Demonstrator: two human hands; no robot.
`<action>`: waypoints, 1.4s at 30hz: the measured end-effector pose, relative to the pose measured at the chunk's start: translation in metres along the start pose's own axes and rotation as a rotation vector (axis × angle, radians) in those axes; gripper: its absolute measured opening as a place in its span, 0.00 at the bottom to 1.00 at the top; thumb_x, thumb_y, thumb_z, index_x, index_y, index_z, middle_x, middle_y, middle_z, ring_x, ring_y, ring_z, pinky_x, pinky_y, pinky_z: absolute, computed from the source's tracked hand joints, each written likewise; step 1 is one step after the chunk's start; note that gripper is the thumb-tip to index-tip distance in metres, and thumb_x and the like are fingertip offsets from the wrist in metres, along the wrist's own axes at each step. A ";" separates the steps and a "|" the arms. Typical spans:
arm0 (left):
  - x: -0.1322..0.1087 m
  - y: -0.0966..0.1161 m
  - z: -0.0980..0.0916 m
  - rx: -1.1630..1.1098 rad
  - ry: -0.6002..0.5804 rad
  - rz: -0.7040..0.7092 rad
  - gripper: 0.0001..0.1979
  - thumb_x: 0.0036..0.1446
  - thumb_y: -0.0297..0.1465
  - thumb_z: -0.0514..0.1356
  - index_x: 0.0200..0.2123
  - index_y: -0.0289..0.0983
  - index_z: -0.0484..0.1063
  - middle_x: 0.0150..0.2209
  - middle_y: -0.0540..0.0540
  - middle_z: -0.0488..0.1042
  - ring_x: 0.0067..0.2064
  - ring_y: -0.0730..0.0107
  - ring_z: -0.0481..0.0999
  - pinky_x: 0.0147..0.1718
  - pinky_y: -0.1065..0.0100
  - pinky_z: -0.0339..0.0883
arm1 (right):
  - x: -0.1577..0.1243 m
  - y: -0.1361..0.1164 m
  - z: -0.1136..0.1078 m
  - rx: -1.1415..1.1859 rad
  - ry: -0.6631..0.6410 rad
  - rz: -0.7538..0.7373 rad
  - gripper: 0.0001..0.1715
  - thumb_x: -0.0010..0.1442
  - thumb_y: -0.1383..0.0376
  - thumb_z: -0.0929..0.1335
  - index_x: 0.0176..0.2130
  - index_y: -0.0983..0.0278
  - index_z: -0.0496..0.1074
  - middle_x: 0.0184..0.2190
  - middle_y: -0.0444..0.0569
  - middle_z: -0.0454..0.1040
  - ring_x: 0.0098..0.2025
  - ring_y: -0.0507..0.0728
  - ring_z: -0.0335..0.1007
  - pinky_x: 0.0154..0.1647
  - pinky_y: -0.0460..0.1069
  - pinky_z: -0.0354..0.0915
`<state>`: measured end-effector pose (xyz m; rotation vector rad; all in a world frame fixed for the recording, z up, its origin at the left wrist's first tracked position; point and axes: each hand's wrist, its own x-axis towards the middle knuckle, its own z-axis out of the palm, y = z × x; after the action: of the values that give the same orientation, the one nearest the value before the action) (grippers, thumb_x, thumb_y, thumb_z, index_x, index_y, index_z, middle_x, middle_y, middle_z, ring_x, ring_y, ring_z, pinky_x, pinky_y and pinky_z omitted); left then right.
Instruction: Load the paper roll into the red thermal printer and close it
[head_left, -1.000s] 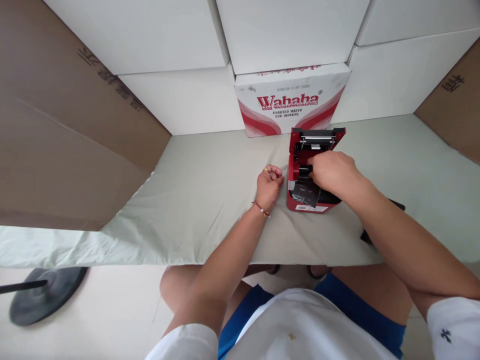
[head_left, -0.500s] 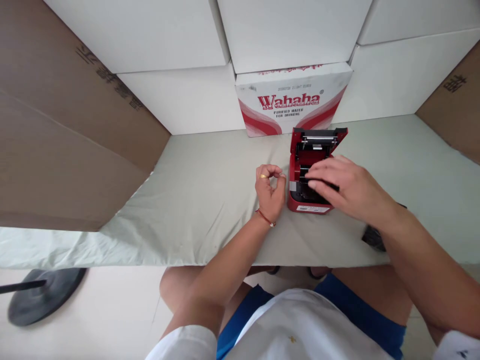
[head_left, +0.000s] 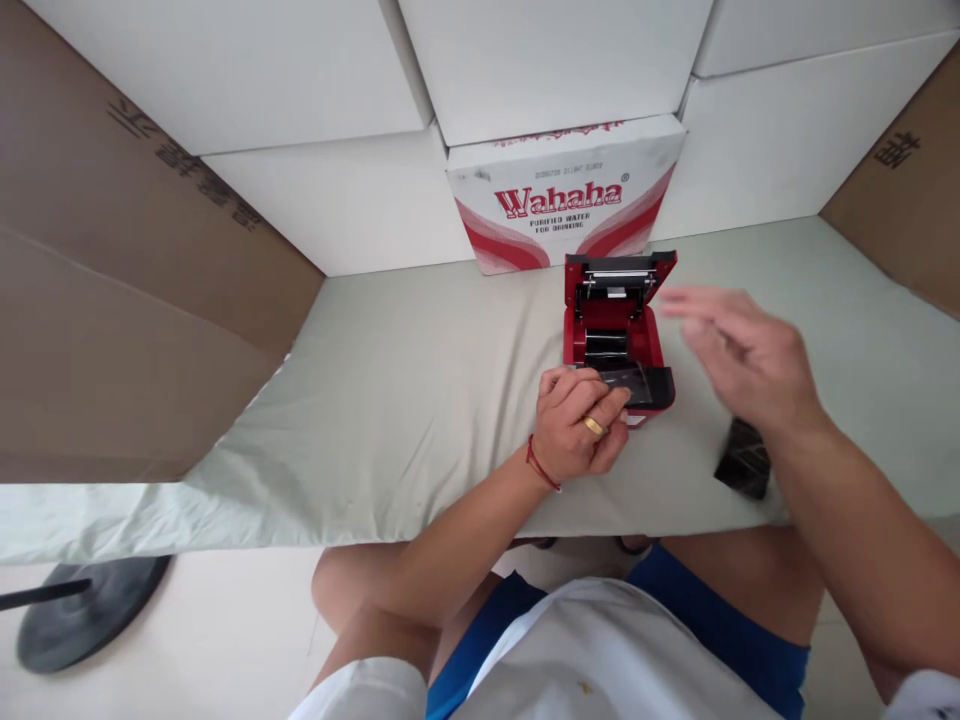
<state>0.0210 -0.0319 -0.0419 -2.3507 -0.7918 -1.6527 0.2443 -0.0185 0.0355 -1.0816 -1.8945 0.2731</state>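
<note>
A small red-and-black printer (head_left: 657,385), seemingly a label printer, stands on the cloth with its lid (head_left: 621,268) raised. Inside it lies a shiny black roll (head_left: 606,344). Across the black front part stretches a piece of clear film (head_left: 632,382). My left hand (head_left: 583,420), wearing a gold ring, is at the printer's front left corner, fingers closed on the film's near end; its fingertips are partly hidden. My right hand (head_left: 750,350) hovers right of the printer, blurred by motion, its fingers stretched out and nothing visible in them.
Right of the printer, partly behind my right arm, lies a dark shiny packet (head_left: 742,458). A Wahaha water carton (head_left: 562,210) stands behind the printer against white boxes (head_left: 330,200). Brown cartons (head_left: 135,300) flank the cloth-covered table (head_left: 390,400). A black round base (head_left: 94,610) sits on the floor.
My left hand has moved from beside the printer onto its front left corner. My right hand has pulled out of the printer to the right. The view has shifted slightly.
</note>
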 end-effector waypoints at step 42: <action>-0.012 -0.028 -0.007 -0.367 0.127 -0.745 0.19 0.79 0.47 0.51 0.52 0.48 0.81 0.41 0.47 0.89 0.50 0.53 0.87 0.61 0.46 0.72 | -0.039 0.024 0.036 0.016 0.122 -0.155 0.19 0.76 0.69 0.65 0.49 0.55 0.85 0.49 0.50 0.90 0.55 0.62 0.88 0.63 0.65 0.80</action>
<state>-0.0018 -0.0152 -0.0549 -2.2690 -1.5923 -2.3713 0.2378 -0.0260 -0.0215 -0.9138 -1.8522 0.1312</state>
